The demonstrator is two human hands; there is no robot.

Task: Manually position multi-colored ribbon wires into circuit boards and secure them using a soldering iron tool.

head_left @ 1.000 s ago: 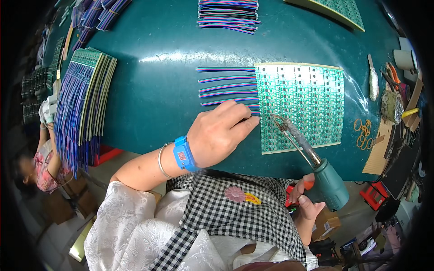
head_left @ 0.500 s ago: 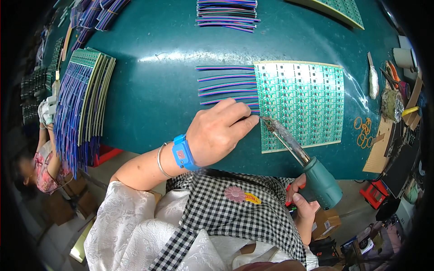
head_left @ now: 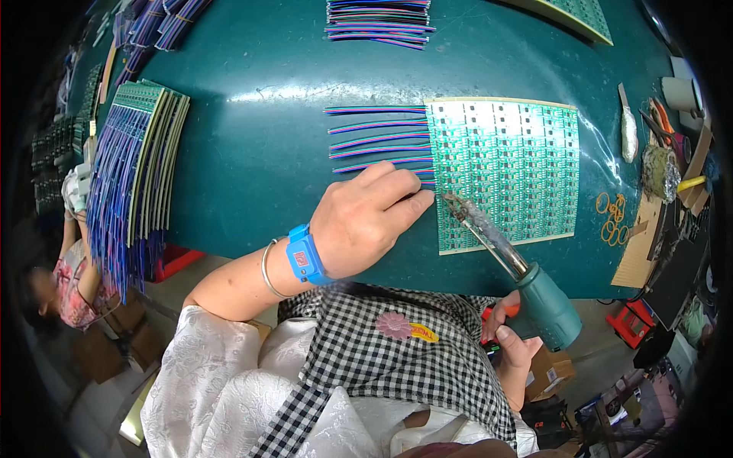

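My left hand (head_left: 366, 217) pinches a thin multicoloured ribbon wire (head_left: 428, 185) by its end at the left edge of a green circuit board panel (head_left: 508, 175). Several like wires (head_left: 378, 140) stick out leftward from that edge above my fingers. In my right hand (head_left: 510, 336) is a green soldering gun (head_left: 546, 305), its handle mostly hiding the fingers. The gun's darkened tip (head_left: 450, 198) is over the panel, just right of my left fingertips; whether it touches is too small to tell.
A stack of wired panels (head_left: 145, 160) stands at left, with wire bundles (head_left: 379, 21) at the back. Rubber bands (head_left: 613, 221), a wrapped blade (head_left: 628, 126) and a solder-crusted lump (head_left: 661, 174) lie at right. Another person (head_left: 76, 278) is at far left.
The soldering gun's tip has moved slightly right, away from my left fingertips. My left hand stays by the same wire. The whole view has shifted a little.
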